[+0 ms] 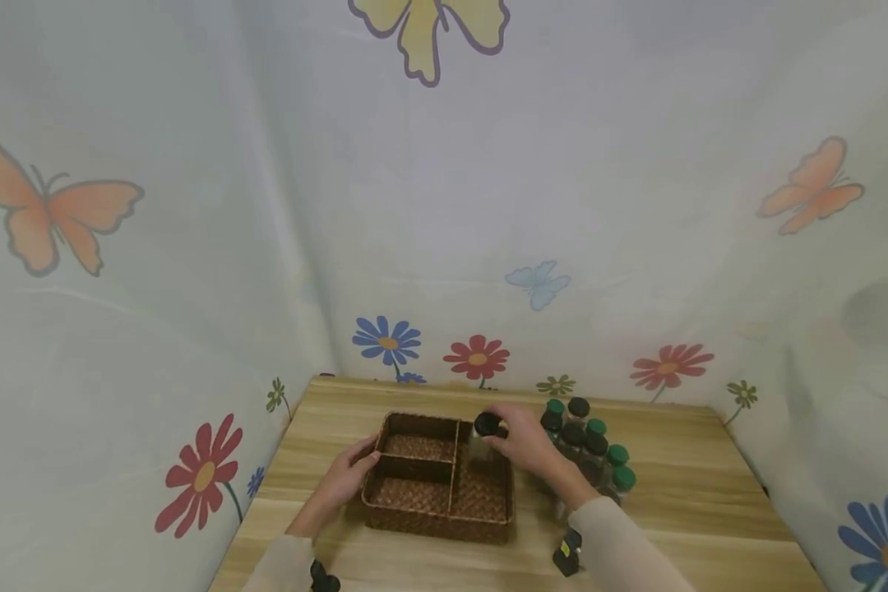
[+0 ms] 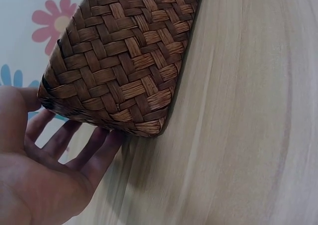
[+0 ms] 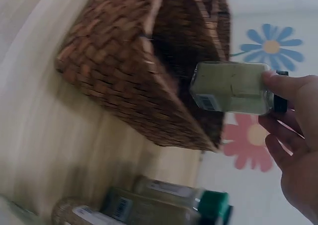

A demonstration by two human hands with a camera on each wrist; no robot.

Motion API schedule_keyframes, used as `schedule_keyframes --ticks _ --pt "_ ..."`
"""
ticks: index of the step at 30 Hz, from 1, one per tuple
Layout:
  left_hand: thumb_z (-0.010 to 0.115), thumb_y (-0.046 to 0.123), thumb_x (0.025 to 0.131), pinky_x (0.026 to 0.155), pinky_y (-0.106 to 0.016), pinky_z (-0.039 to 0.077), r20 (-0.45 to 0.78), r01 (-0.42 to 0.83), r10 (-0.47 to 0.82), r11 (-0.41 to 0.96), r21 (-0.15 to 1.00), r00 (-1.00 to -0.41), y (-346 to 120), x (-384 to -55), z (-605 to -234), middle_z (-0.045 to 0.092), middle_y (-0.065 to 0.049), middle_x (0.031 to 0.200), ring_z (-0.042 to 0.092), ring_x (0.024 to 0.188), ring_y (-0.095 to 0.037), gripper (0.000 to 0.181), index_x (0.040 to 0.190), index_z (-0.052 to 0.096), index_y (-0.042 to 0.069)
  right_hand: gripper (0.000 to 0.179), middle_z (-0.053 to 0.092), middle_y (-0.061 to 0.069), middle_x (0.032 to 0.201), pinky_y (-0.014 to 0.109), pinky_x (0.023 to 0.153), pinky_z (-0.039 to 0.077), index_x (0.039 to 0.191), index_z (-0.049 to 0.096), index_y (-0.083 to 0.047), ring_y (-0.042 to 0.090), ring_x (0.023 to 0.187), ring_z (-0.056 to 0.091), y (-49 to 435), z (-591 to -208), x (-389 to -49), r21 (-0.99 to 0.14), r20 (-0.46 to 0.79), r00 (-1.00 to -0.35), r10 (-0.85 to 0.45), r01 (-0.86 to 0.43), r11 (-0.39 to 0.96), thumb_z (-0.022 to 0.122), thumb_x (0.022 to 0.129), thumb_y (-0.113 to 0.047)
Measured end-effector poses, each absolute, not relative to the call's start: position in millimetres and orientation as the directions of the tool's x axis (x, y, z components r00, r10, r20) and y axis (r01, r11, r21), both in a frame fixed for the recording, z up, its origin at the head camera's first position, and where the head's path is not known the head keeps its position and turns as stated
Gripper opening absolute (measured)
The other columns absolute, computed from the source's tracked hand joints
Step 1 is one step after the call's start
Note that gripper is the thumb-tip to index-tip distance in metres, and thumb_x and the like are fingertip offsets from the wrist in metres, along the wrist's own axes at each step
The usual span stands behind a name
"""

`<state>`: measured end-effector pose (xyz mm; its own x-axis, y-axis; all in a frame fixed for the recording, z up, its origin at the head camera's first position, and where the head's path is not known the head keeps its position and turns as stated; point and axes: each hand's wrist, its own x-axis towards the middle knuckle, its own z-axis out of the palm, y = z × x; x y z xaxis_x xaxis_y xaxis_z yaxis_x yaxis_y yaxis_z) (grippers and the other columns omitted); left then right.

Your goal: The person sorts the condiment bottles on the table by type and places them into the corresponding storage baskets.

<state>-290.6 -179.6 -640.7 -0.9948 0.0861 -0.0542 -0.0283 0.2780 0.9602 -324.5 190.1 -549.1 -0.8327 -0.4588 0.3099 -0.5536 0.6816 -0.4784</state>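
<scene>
Jar (image 3: 231,86), I see remotely, is pinched by right hand (image 1: 525,440) at one o'clock of basket (image 1: 437,526) (left hand (image 1: 344,475) holds nine o'clock side).

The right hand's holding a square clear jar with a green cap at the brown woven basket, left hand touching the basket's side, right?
No: the cap on the square clear jar is black, not green, as the head view shows. The right hand holds the jar at the brown woven basket, whose side the left hand touches.

The basket (image 1: 432,526) sits on the desk (image 1: 699,501) — a group of jars (image 1: 595,444) stands to its right, the wall (image 1: 636,205) behind.
</scene>
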Motion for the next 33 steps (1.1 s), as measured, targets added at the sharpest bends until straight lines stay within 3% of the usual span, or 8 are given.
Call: schedule_keyframes --ticks 10,21,28,33 --pt "0.06 0.019 0.11 0.119 -0.062 0.036 -0.051 -0.025 0.09 0.267 0.963 -0.995 -181 -290 -646 0.05 -0.024 0.158 0.045 0.146 -0.045 0.051 0.158 0.049 0.006 0.042 0.072 0.016 0.122 0.054 0.092 0.058 0.128 0.069 -0.002 0.036 0.112 0.069 169 -582 -341 -0.452 0.272 -0.841 -0.468 -0.541 0.709 0.086 0.091 -0.01" --pt "0.058 0.018 0.111 0.115 -0.063 0.042 -0.038 -0.014 0.091 0.25 0.968 -0.995 -180 -288 -648 0.05 -0.026 0.156 0.048 0.143 -0.047 0.05 0.158 0.048 0.003 0.043 0.071 0.013 0.126 0.053 0.094 0.058 0.134 0.067 -0.008 0.035 0.115 0.068 158 -582 -351 -0.446 0.19 -0.871 -0.454 -0.488 0.75 0.083 0.094 -0.014" --pt "0.057 0.016 0.111 0.1 -0.057 0.056 -0.059 -0.035 0.13 0.181 0.983 -0.99 -181 -285 -647 0.046 -0.029 0.158 0.048 0.142 -0.049 0.052 0.16 0.044 0.003 0.043 0.071 0.014 0.129 0.054 0.096 0.057 0.135 0.067 -0.007 0.035 0.118 0.067 156 -580 -355 -0.455 0.169 -0.882 -0.44 -0.466 0.759 0.082 0.095 -0.015" --pt "0.056 0.017 0.112 0.096 -0.057 0.059 -0.07 -0.05 0.13 0.15 0.987 -0.989 -180 -285 -646 0.044 -0.031 0.158 0.048 0.141 -0.05 0.053 0.161 0.043 0.003 0.045 0.071 0.015 0.128 0.055 0.096 0.057 0.135 0.067 -0.005 0.036 0.116 0.067 156 -579 -354 -0.454 0.17 -0.876 -0.451 -0.476 0.754 0.083 0.095 -0.015"
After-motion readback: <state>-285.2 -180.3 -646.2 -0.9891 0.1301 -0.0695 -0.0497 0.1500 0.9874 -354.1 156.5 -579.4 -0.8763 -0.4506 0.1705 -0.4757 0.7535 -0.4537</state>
